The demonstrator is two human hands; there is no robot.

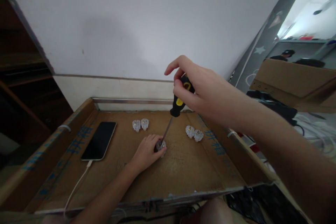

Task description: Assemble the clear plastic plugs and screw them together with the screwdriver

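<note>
While the left hand [147, 152] sat low near the middle of the cardboard-lined bench [183, 171], its fingers were curled round a small clear plastic piece [161, 145] and pinned it to the surface. And up above, there was the right hand [202, 89], gripping the black-and-yellow handle of a screwdriver [177, 105]: thumb and lower fingers wrapped on the handle, forefinger lifted loose and pointing off to the left. The shaft slanted down and to the left, and its tip met the clear piece right at the left hand's fingertips, though the exact contact was too small to make out.

Over towards the far edge, two more clear pieces [140, 124] stood side by side, left of the shaft. Another pair [194, 133] stood close to the far right corner, touching each other. A dark phone [99, 140] lay face up along the left edge, screen blank, with a white cable [76, 187] plugged into its near end and trailing off the near edge. Beyond the right edge, a cardboard box [291, 80] stood well apart from the work.
</note>
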